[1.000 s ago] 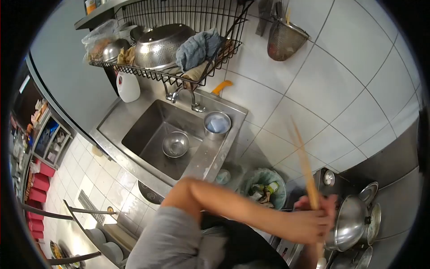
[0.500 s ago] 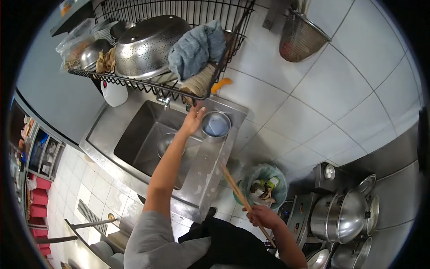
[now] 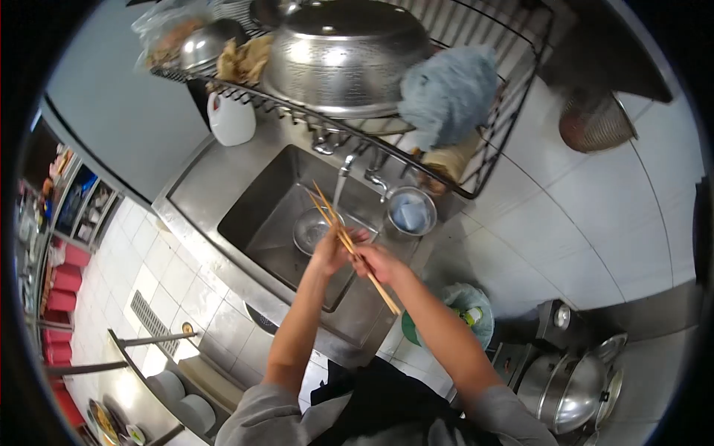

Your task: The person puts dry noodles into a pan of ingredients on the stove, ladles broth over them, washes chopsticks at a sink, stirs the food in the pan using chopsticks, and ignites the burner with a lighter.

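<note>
Over the sink (image 3: 256, 212), my left hand (image 3: 333, 249) is closed around a pair of long wooden chopsticks (image 3: 383, 292). My right hand (image 3: 375, 262) grips them just below, nearer their thick ends. The tips are slightly apart and point up toward the faucet (image 3: 346, 165), from which water runs close beside them. Under my hands a metal bowl (image 3: 303, 232) lies in the basin, partly covered by them. A small metal pot (image 3: 431, 221) with something pale blue inside stands on the sink's right ledge.
Above the sink hangs a black wire rack (image 3: 312, 117) with a large metal colander (image 3: 346, 70) and a blue-grey cloth (image 3: 450, 97). A white jug (image 3: 231, 121) stands at the back left. Right of the sink are a lined bin (image 3: 476, 301) and a large steel pot (image 3: 573, 394).
My right hand has brought the chopsticks up from beside the bin to over the sink. My left hand has come down from near the taps onto them. Water now runs from the faucet.
</note>
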Available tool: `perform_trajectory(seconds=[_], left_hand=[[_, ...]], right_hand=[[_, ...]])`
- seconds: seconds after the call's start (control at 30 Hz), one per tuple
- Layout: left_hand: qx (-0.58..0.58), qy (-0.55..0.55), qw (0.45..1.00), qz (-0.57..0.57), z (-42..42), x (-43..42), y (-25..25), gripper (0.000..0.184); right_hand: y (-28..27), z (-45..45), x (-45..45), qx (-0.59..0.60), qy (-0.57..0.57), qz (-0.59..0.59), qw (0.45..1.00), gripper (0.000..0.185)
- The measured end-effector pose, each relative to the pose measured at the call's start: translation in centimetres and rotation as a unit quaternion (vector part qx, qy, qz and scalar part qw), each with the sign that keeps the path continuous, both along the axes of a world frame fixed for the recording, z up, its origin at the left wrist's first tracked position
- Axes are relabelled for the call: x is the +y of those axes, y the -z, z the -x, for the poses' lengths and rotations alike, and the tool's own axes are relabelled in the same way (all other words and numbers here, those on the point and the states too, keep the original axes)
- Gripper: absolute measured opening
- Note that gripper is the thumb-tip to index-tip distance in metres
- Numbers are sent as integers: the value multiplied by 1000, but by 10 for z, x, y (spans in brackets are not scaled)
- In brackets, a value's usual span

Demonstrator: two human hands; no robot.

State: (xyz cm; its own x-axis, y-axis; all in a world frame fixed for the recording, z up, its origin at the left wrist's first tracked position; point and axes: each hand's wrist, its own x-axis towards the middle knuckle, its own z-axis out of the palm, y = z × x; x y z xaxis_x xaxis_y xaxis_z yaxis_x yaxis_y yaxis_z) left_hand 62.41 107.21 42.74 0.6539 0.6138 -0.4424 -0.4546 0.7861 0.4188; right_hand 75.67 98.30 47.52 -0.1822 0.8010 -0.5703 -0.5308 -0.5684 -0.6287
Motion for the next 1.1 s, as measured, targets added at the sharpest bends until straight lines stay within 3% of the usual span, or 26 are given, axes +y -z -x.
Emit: perform_trajectory(seconds=[0.07,0.13,0.17,0.27,0.37,0.47,0.5,0.6,0.63,0.73,0.77,0.83,0.87,0.9,0.93,1.03,1.07,1.1], left_hand=[[-6,5,996,-92,-18,29,18,43],[-48,-63,997,-13,-21,83,51,39],[-71,-95,993,24,-23,109,56,39],[-46,-71,996,33,-29,132,23,37],[-67,-133,980,130,-40,157,47,35],[-46,-151,987,-3,-63,126,40,34],[-64,-153,986,-15,-70,87,15,34],[-80,-69,990,97,-69,52,9,37],[-22,-106,994,13,-66,64,24,40],[-21,-186,982,18,-41,122,51,42],[-54,-169,984,-9,-45,126,62,43],[-58,-183,981,34,-55,100,35,43],[-60,-190,978,55,-60,82,17,43],[-83,-111,987,80,-62,65,11,41],[-43,-121,990,59,-59,70,14,42],[70,-162,984,22,-43,105,44,45],[8,-171,985,19,-40,112,53,45],[-55,-180,982,13,-39,117,59,45]], right_hand=[[8,3,37,-3,-18,6,1000,18],[7,0,58,19,-35,24,999,18],[3,4,56,-36,-58,21,997,17],[-24,14,37,-142,-7,24,989,17],[-43,7,14,-199,-29,58,978,17],[-42,-13,4,-228,-32,78,970,18],[-36,-18,6,-229,-17,75,970,19],[-42,-11,0,-328,-31,43,943,20],[-46,-2,-13,-371,-48,34,927,20],[-62,17,-35,-409,-80,33,908,21],[-62,17,-36,-373,-64,47,924,21],[-65,14,-31,-296,-24,72,952,21],[-65,12,-29,-305,-27,72,949,21],[-63,8,-27,-316,-32,71,946,22],[-61,7,-24,-327,-39,71,942,22],[-43,17,-50,-477,-109,-12,872,22],[-40,18,-53,-526,-138,-46,838,22],[-48,19,-54,-484,-108,-18,868,21]])
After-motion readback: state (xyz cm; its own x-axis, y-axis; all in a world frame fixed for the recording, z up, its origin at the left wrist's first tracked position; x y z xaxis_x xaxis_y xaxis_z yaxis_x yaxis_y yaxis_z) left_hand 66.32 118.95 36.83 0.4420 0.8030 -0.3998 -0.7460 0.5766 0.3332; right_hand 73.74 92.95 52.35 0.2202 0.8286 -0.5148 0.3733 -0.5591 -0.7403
